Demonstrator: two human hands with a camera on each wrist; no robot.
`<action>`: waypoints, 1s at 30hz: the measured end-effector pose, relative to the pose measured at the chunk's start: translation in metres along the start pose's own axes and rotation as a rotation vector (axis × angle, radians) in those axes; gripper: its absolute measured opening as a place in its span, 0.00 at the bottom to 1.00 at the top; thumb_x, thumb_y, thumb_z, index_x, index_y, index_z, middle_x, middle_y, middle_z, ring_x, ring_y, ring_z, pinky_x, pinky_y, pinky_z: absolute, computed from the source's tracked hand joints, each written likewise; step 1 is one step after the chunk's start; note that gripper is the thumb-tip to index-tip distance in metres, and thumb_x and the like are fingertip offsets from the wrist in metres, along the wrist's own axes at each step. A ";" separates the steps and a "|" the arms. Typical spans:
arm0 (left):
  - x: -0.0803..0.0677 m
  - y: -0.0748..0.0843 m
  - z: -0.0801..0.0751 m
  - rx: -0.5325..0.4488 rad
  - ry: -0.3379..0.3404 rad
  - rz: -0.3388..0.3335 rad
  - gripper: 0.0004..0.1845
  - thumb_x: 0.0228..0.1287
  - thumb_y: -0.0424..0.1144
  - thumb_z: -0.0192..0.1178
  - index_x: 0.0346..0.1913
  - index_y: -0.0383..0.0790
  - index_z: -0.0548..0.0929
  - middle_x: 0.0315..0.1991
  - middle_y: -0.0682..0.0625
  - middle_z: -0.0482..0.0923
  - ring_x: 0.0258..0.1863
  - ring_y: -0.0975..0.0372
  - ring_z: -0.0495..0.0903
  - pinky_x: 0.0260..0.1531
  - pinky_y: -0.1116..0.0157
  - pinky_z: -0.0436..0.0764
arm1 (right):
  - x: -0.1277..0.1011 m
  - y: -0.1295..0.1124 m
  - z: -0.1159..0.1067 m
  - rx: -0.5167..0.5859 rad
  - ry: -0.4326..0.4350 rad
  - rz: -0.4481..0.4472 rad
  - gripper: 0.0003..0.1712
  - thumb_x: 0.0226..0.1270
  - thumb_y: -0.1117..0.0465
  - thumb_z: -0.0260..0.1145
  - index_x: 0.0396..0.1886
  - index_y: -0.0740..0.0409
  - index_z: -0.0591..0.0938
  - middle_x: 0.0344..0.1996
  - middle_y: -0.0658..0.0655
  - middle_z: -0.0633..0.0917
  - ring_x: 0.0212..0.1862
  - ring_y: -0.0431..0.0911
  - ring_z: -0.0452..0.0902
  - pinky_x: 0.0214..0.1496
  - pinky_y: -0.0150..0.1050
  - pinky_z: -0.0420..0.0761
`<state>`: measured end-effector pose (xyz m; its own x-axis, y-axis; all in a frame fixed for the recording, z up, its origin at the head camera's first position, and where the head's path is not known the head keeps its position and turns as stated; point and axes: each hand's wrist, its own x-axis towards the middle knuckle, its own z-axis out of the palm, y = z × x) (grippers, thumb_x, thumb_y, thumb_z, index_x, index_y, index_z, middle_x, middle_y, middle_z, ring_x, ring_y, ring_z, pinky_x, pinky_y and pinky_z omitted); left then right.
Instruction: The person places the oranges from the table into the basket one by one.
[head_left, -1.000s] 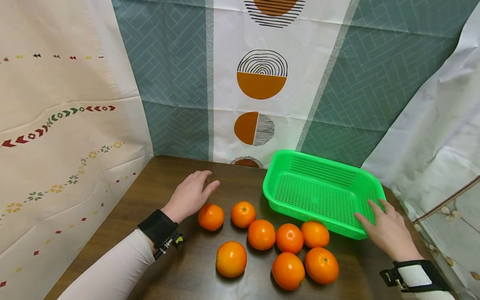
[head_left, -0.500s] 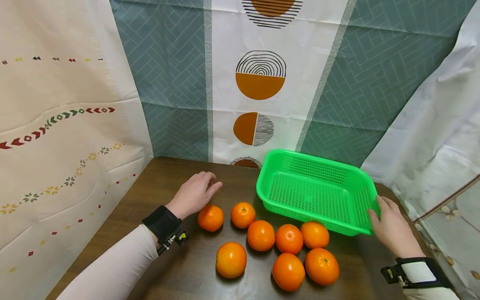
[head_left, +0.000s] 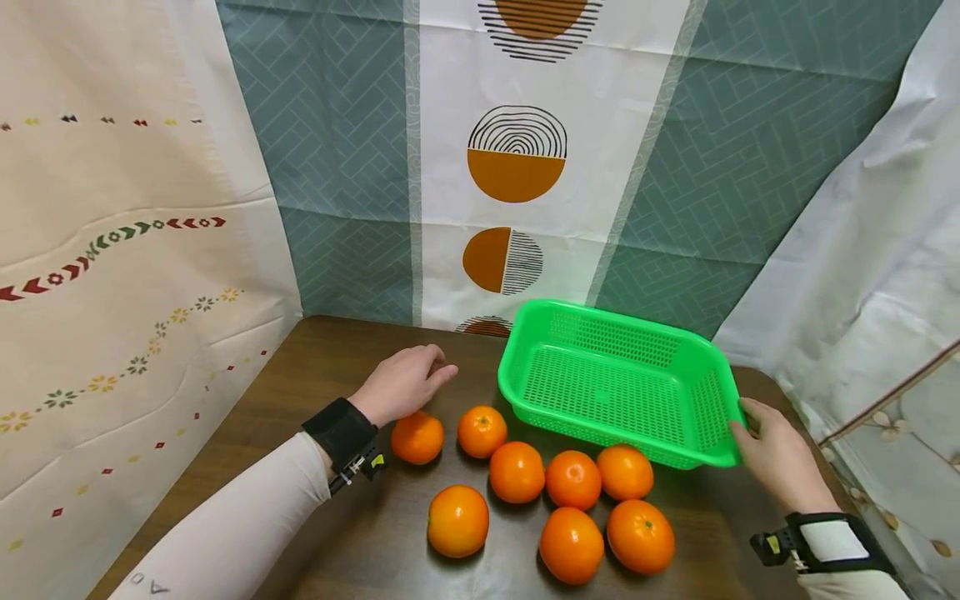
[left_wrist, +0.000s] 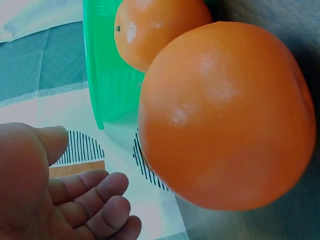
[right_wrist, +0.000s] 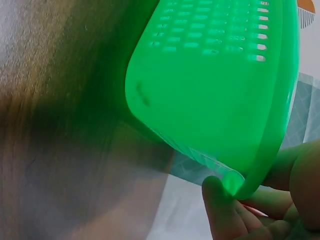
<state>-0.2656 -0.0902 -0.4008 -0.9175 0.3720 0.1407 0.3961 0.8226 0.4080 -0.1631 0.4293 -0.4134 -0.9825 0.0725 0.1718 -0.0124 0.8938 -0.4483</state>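
A green perforated plastic basket (head_left: pixel 607 392) stands at the back right of the table with nothing in it. My right hand (head_left: pixel 780 458) holds its right end by the rim; in the right wrist view the fingers (right_wrist: pixel 220 205) curl under the rim's corner. To the left, my left hand (head_left: pixel 401 383) hovers over the wood with loosely bent fingers and holds nothing. Just below that hand sits one orange (head_left: pixel 417 438), which looms large in the left wrist view. A second orange (head_left: pixel 482 432) lies between it and the basket.
Several more oranges (head_left: pixel 517 472) lie in front of the basket, some touching one another. One orange (head_left: pixel 457 522) sits apart, nearer the front. Patterned cloth (head_left: pixel 517 167) hangs behind the dark wooden table (head_left: pixel 330 350) and along both sides.
My right hand has closed on the basket's right rim, and the basket has shifted left. My left hand has moved slightly right, its fingers bending more. The oranges have stayed in place.
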 end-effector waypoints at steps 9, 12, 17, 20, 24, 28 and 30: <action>0.003 0.013 0.002 0.000 -0.029 0.013 0.22 0.73 0.55 0.59 0.55 0.40 0.81 0.39 0.53 0.81 0.37 0.60 0.78 0.42 0.61 0.80 | 0.003 -0.012 0.000 0.081 -0.114 0.009 0.36 0.82 0.55 0.51 0.74 0.79 0.56 0.63 0.83 0.68 0.59 0.72 0.72 0.49 0.60 0.77; 0.005 0.017 0.003 0.009 -0.039 0.042 0.21 0.73 0.53 0.60 0.56 0.40 0.81 0.41 0.52 0.82 0.39 0.60 0.79 0.42 0.60 0.81 | 0.005 -0.016 0.002 0.085 -0.134 -0.023 0.36 0.82 0.55 0.52 0.74 0.78 0.55 0.62 0.82 0.70 0.57 0.69 0.75 0.48 0.58 0.79; 0.006 0.023 0.004 0.009 -0.058 0.056 0.22 0.73 0.52 0.60 0.57 0.39 0.80 0.43 0.51 0.83 0.40 0.59 0.80 0.43 0.59 0.81 | 0.008 -0.023 0.006 0.096 -0.167 -0.057 0.37 0.82 0.54 0.53 0.76 0.76 0.54 0.64 0.81 0.69 0.59 0.68 0.75 0.51 0.59 0.79; 0.006 0.024 0.006 0.018 -0.064 0.043 0.21 0.73 0.52 0.60 0.58 0.39 0.80 0.44 0.51 0.83 0.41 0.59 0.80 0.43 0.59 0.80 | 0.012 -0.028 0.008 0.103 -0.200 -0.061 0.38 0.82 0.53 0.53 0.76 0.76 0.53 0.67 0.81 0.66 0.62 0.71 0.70 0.54 0.63 0.76; 0.007 0.023 0.008 0.033 -0.063 0.042 0.22 0.73 0.52 0.60 0.57 0.38 0.81 0.44 0.50 0.82 0.40 0.59 0.79 0.44 0.59 0.80 | 0.016 -0.034 0.009 0.102 -0.220 -0.061 0.38 0.82 0.56 0.53 0.76 0.77 0.52 0.69 0.81 0.62 0.67 0.73 0.64 0.59 0.66 0.71; 0.007 0.023 0.006 0.032 -0.057 0.039 0.18 0.72 0.51 0.61 0.50 0.39 0.82 0.35 0.52 0.79 0.34 0.59 0.75 0.37 0.60 0.77 | 0.020 -0.039 0.011 0.104 -0.216 -0.069 0.37 0.81 0.58 0.55 0.75 0.77 0.54 0.70 0.80 0.63 0.68 0.71 0.62 0.62 0.67 0.68; 0.007 0.023 0.005 0.034 -0.051 0.037 0.16 0.72 0.50 0.61 0.47 0.40 0.81 0.31 0.53 0.76 0.31 0.59 0.73 0.33 0.61 0.74 | 0.022 -0.041 0.011 0.106 -0.217 -0.071 0.37 0.80 0.59 0.55 0.75 0.77 0.54 0.70 0.79 0.63 0.68 0.71 0.62 0.62 0.67 0.67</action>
<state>-0.2626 -0.0669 -0.3952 -0.8997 0.4229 0.1085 0.4312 0.8219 0.3722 -0.1865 0.3897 -0.4009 -0.9953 -0.0955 0.0187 -0.0907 0.8412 -0.5331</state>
